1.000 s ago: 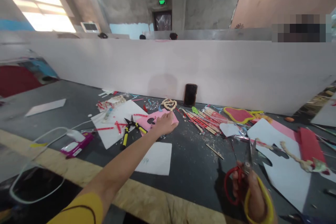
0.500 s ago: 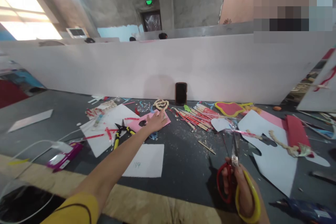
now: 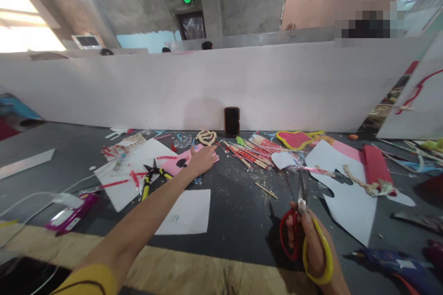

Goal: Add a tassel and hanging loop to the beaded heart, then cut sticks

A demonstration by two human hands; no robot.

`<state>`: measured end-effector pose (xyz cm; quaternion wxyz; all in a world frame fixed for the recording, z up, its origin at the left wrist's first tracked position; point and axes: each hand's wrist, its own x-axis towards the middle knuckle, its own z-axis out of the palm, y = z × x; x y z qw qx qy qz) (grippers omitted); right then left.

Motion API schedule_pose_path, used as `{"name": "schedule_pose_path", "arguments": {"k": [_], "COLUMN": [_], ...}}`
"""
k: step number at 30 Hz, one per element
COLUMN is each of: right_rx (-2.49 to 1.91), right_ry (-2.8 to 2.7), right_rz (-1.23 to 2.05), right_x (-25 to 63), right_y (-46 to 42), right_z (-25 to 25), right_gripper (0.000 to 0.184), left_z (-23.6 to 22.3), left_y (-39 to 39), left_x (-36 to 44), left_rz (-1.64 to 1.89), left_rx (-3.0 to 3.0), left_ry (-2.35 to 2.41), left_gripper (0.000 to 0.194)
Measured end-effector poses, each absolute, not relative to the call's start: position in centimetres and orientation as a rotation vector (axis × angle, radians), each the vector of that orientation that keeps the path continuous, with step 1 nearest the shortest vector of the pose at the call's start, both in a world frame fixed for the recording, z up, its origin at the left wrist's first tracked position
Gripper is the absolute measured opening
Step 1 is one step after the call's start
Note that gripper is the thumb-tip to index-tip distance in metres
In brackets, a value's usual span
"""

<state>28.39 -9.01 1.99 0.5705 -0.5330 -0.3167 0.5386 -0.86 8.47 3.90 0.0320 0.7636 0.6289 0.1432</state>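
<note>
My left hand (image 3: 203, 159) reaches across the dark table onto a pink sheet (image 3: 172, 164) with a dark hole in it. Its fingers are drawn together at the sheet's right edge and seem to grip it; the fingertips are partly hidden. A string of pale wooden beads (image 3: 206, 137) lies just beyond the fingers. In my right hand (image 3: 313, 235) is a pair of scissors (image 3: 302, 198) with one red and one yellow handle loop, blades pointing away from me. Black-and-yellow pliers (image 3: 148, 179) rest left of my forearm.
A phone (image 3: 231, 121) leans against the white partition (image 3: 155, 87). Several red-wrapped sticks (image 3: 247, 152) lie before it. White cut sheets (image 3: 356, 207) and a blue glue gun (image 3: 387, 262) are on the right. A purple power strip (image 3: 74, 214) and paper marked with numbers (image 3: 194, 212) sit left.
The view has shifted slightly right. My left hand's fingers, spread over the pink sheet before, have drawn together at its edge. The scissors stay in my right hand.
</note>
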Motion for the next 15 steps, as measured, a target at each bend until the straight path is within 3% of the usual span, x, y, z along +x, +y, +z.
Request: {"name": "schedule_pose_path", "arguments": {"k": [3,7,15], "right_rx": [-1.253,-1.220,-1.070], "right_ry": [-0.729,-0.708,-0.519], "right_rz": [1.261,1.225,1.099], "right_x": [28.5,29.1,29.8], "right_y": [-9.1,-9.0,-8.9], "right_z": [1.9,1.5,2.1], "right_gripper": [0.056,0.056,0.050], "left_z": [4.4,4.7,4.1], "left_y": [7.1,4.8,1.9], "left_x": [0.6,3.5,9.4], "left_rz": [0.488,0.468,0.602], "left_rx": [2.454,2.600,2.695], "left_ry": [1.828,1.561,1.137], "left_gripper": [0.030,0.041,0.033]}}
